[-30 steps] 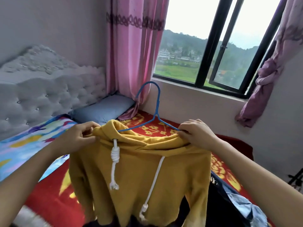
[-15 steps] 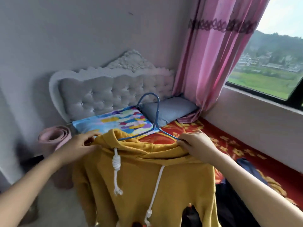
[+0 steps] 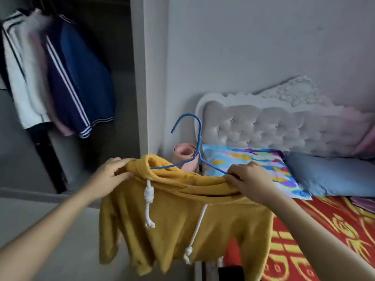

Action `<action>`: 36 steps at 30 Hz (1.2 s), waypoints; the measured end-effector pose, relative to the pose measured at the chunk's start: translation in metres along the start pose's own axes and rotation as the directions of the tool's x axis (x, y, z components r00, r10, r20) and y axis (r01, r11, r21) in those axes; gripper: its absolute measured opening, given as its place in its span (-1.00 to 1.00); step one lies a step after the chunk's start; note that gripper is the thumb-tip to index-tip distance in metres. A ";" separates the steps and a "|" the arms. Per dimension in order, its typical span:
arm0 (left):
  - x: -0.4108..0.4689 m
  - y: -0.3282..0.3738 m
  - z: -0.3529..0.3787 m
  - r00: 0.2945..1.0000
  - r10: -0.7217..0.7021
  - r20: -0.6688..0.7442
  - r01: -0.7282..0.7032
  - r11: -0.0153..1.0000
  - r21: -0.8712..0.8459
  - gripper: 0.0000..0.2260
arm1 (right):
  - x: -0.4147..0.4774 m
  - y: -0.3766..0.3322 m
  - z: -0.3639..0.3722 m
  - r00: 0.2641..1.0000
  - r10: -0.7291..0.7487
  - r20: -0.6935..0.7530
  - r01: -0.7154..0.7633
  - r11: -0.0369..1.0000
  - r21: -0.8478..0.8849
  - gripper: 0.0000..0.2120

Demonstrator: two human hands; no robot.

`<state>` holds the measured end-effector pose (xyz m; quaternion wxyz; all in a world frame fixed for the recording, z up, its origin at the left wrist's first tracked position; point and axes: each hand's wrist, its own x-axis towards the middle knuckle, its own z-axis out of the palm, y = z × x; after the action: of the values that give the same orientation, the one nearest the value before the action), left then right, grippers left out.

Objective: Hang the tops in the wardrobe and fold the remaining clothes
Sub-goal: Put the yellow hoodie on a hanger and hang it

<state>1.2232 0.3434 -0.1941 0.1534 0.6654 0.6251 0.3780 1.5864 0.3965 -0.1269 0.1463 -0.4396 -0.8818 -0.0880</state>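
Observation:
A mustard-yellow hoodie [image 3: 182, 224] with white drawstrings hangs on a blue wire hanger [image 3: 197, 142], held up in front of me. My left hand [image 3: 110, 175] grips the hoodie's left shoulder. My right hand [image 3: 248, 179] grips the right shoulder together with the hanger's arm. The hanger's hook points up, free of any rail. At the upper left the open wardrobe [image 3: 121, 98] holds several hung tops, among them a navy striped jacket [image 3: 81, 88] and a white one [image 3: 20, 78].
The bed [image 3: 324, 240] with a red patterned cover fills the lower right, with a colourful pillow [image 3: 253, 169], a blue pillow [image 3: 334, 175] and a tufted headboard [image 3: 284, 126]. A rolled pink mat [image 3: 183, 153] stands beside the bed. A wardrobe side panel [image 3: 140, 78] separates closet and wall.
My view has swung left from the window and bed to the wardrobe. Both hands keep the same hold on the hoodie and hanger, carried along with the turn.

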 end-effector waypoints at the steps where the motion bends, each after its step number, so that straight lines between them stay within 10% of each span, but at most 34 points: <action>1: -0.006 -0.008 -0.009 0.999 -0.019 -0.031 0.019 1.000 0.013 -0.58 | 0.011 -0.011 0.005 1.000 -0.021 0.006 0.021 1.000 0.016 -0.73; 16: 0.056 -0.144 -0.119 0.964 -0.075 -0.254 0.095 0.993 0.068 -0.63 | 0.198 -0.135 0.042 0.992 0.066 0.104 -0.081 0.987 0.139 -0.63; 29: 0.076 -0.288 -0.171 0.849 -0.519 -0.100 0.521 0.853 -0.001 -0.54 | 0.339 -0.228 0.152 0.955 0.095 0.280 -0.149 0.972 0.181 -0.80; 36: 0.111 -0.338 -0.196 0.830 -0.548 -0.108 0.556 0.828 0.071 -0.69 | 0.419 -0.226 0.192 0.869 0.356 0.345 -0.490 0.720 0.492 -0.76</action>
<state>0.8379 0.4542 -0.2575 0.1966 0.4469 0.8145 0.3134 1.1316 0.6294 -0.1732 0.1845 -0.5739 -0.7531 0.2634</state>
